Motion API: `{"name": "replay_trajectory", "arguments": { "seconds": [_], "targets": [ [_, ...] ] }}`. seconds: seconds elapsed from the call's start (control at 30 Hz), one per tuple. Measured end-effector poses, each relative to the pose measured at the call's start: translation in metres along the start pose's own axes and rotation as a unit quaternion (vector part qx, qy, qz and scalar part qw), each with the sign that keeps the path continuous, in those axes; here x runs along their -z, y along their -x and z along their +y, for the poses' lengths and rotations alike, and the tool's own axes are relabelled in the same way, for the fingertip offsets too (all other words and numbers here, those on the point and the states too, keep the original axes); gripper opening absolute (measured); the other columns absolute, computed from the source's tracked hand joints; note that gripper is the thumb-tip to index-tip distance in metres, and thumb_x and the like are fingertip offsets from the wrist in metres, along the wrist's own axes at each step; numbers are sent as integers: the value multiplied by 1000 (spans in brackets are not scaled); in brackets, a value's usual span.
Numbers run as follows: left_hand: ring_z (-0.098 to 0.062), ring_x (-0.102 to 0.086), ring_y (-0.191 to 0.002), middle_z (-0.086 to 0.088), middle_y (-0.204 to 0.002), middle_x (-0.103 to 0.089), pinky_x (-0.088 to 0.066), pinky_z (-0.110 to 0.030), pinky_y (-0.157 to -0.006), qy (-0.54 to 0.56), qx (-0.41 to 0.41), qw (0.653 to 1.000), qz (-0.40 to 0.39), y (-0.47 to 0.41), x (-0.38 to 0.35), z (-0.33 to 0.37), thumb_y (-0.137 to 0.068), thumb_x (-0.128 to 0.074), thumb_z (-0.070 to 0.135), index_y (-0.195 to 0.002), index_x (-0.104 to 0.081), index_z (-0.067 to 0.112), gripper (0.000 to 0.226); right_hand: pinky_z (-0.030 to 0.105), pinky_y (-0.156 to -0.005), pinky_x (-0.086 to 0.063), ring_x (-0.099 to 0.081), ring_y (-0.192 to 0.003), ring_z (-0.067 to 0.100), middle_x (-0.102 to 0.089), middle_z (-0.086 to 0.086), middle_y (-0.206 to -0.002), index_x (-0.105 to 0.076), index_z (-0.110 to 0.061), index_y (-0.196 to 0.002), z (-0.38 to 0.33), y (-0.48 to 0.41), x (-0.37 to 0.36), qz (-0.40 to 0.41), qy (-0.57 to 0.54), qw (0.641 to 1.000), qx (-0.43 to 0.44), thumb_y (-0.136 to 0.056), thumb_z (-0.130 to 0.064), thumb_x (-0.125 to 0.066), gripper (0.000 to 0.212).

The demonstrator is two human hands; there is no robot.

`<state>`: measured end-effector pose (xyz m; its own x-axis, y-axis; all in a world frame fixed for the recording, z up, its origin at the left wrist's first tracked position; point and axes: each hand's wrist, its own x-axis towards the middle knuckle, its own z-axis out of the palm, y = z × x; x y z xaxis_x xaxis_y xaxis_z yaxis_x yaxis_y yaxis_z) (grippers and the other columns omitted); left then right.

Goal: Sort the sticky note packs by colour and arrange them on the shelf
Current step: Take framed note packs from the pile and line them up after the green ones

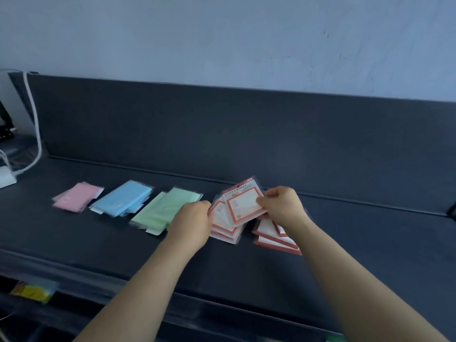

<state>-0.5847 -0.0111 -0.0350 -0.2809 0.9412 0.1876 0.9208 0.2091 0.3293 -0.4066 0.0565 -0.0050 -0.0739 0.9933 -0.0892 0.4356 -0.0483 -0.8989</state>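
Note:
On the dark shelf (pixel 246 262) lie three sorted piles: pink packs (pixel 75 199) at the left, blue packs (pixel 123 201) beside them, then green packs (pixel 165 209). Both hands hold a fanned bunch of red-bordered white sticky note packs (pixel 240 206) just above the shelf. My left hand (pixel 192 222) grips the bunch's left edge, and my right hand (pixel 281 206) pinches its right edge. Under my right wrist, more red-bordered packs (pixel 274 236) lie on the shelf, partly hidden.
A dark back panel (pixel 246 134) rises behind the shelf below a pale wall. White cables (pixel 33 119) and a white block (pixel 6 180) sit at the far left. Something yellow (pixel 33 291) shows on a lower level at the bottom left.

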Motion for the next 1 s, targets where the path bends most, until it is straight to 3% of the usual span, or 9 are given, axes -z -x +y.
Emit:
{"name": "replay_trajectory", "arguments": {
  "seconds": [0.07,0.17,0.43,0.53,0.6,0.67,0.8,0.9,1.0],
  "targets": [
    [-27,-58,-81,-4,-84,-61,-43,-35,-65,8,-18,1000,-3,-2,1,-4,-98,-45,20,-90,-57,11,17,29,-50,-50,-64,-61,26,-68,14,-75,-62,7,-93,-1,0,-7,4,31,1000,2,-86,-10,-60,18],
    [-28,-60,-96,-6,-99,-64,-49,-39,-77,17,-44,999,24,-4,8,-7,-98,-44,20,-104,-61,11,19,23,-47,-29,-41,-47,21,-47,3,-54,-51,-10,-63,1,0,-17,14,174,984,18,-81,-18,-58,21],
    [-20,-58,-89,0,-96,-64,-47,-33,-70,-11,-104,992,77,-6,23,-16,-97,-46,32,-106,-65,19,25,25,-46,-32,-49,-56,18,-54,0,-62,-50,-16,-63,-4,14,-35,35,357,929,89,-87,-37,-60,34],
    [-19,-58,-87,2,-94,-65,-48,-33,-69,-17,-124,989,82,-6,23,-16,-96,-45,33,-106,-67,21,27,26,-55,-34,-55,-81,20,-58,-2,-81,-51,-18,-70,-1,22,-32,58,373,914,151,-90,-34,-55,26],
    [-20,-57,-87,1,-95,-65,-46,-32,-69,-16,-135,987,85,-5,22,-14,-96,-45,33,-107,-68,20,28,26,-52,-27,-48,-82,20,-51,-3,-80,-40,-20,-63,2,29,-27,88,371,906,184,-92,-28,-50,31],
    [-21,-56,-87,1,-97,-66,-43,-32,-69,-19,-153,985,83,-3,21,-7,-96,-45,32,-106,-68,19,29,28,-53,-32,-50,-81,21,-56,-2,-83,-50,-16,-69,7,36,-20,120,368,900,199,-92,-24,-46,24],
    [-24,-58,-85,0,-96,-70,-43,-33,-69,-22,-199,975,93,6,19,14,-93,-50,29,-95,-71,16,24,32,-71,-48,-59,-92,21,-65,-4,-102,-65,-15,-104,23,55,4,160,370,894,194,-95,-26,-45,24],
    [-24,-60,-88,0,-92,-70,-46,-34,-71,0,-232,969,81,18,14,37,-93,-49,26,-85,-69,15,24,31,-67,-46,-59,-88,26,-65,-1,-99,-62,-12,-99,41,70,25,174,378,893,173,-94,-25,-46,22],
    [-19,-60,-92,4,-97,-69,-48,-31,-77,25,-256,963,76,33,10,66,-96,-46,32,-99,-69,18,27,32,-65,-47,-60,-89,26,-66,1,-96,-63,-11,-97,58,84,52,194,379,891,157,-92,-24,-47,20]
  ]
}}
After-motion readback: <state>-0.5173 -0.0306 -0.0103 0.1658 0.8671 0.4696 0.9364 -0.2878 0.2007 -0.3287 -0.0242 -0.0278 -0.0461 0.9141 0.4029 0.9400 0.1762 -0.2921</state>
